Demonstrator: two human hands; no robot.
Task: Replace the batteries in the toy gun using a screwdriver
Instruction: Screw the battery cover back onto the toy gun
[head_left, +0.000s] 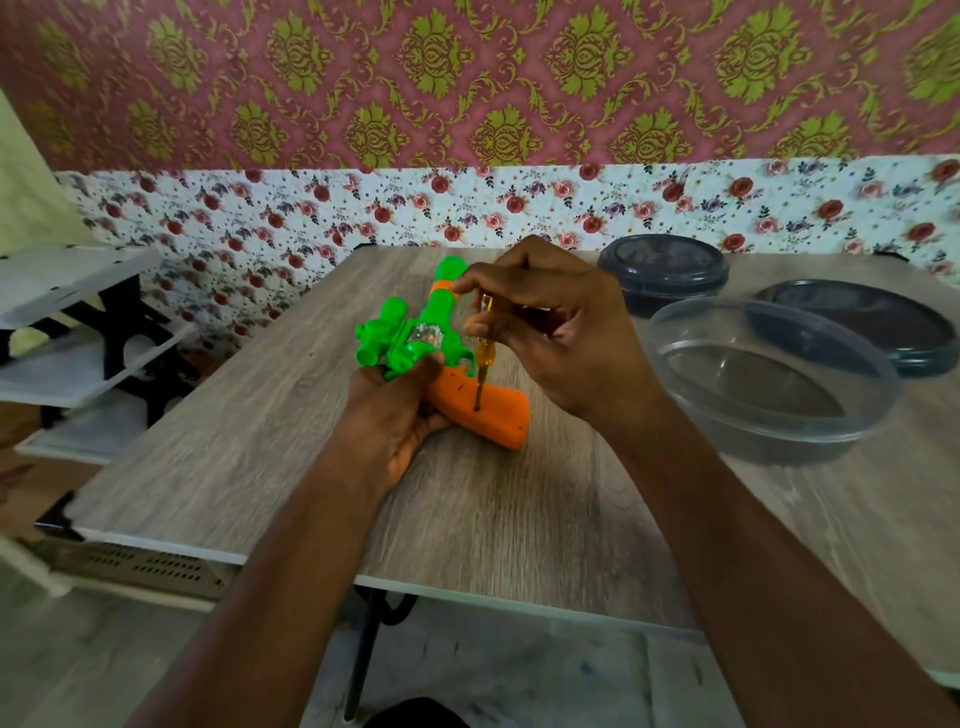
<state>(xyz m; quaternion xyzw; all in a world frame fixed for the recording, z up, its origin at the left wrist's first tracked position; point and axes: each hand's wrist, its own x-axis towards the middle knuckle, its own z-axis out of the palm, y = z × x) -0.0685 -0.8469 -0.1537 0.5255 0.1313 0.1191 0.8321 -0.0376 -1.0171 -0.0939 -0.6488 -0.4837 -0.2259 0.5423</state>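
Toy gun (415, 343) lies on the table (260, 415), left hand (395, 415) gripping its body to steady it. Right hand (545, 332) pinches the screwdriver (482, 358) upright, tip on the orange grip (presumably a cover screw).

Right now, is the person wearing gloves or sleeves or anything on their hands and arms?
No. The left hand and right hand are bare: no gloves, rings or watch show. The forearms are uncovered too, with no sleeves in view.
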